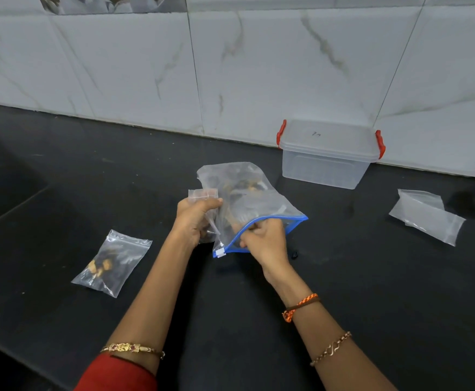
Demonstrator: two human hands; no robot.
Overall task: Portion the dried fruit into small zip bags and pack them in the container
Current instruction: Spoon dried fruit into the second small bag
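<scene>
The dried fruit (244,190) sits dark and lumpy deep in the large blue-zippered bag (256,204), which lies slumped on the black desk (371,277) with its mouth facing the person. The right hand (264,241) reaches into that blue-edged mouth, fingers curled at the rim; whether its grip has closed on any pieces cannot be told. The left hand (195,218) grips a small zip bag (203,194) upright just beside the big bag, its grip narrow around the plastic.

To do this step well, she should probably keep the small bag's mouth held open and close to the big one, so each pinch travels little and nothing drops.

One filled small bag (112,263) lies to the left, spare empty bags (428,215) to the right, and the lidded container (329,153) stands by the wall, not yet opened.
</scene>
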